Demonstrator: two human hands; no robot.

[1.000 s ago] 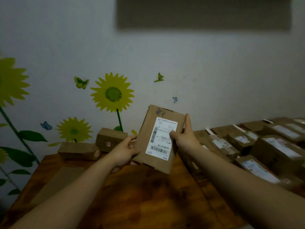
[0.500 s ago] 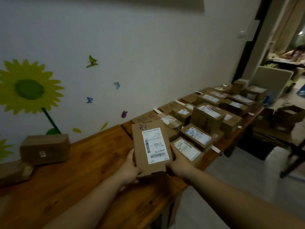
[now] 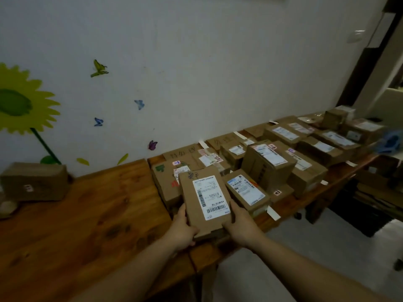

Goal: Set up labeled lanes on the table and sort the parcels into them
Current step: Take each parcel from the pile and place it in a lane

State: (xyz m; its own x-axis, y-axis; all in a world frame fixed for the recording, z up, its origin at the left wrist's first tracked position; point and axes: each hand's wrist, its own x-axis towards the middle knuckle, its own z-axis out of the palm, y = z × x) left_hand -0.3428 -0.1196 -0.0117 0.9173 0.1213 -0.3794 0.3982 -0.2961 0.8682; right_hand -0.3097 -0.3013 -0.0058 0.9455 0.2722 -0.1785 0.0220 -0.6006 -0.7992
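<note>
- My left grip [image 3: 182, 227] and right grip [image 3: 243, 225] clamp the flat parcel [image 3: 205, 201].
- Packed parcels [image 3: 268, 164] crowd behind and right of it, perhaps touching.
- Lone box [image 3: 35, 182] far left on the table [image 3: 87, 214].

The only camera rides on the person's head, looking forward and down from the near edge of the wooden counter [image 3: 87, 214], which runs off to the far right. It sits closest to the flat parcel [image 3: 205, 205] low in the middle. The wide lens also takes in the sunflower-painted wall [image 3: 196, 62] behind and the floor [image 3: 305, 247] at the right.
</note>
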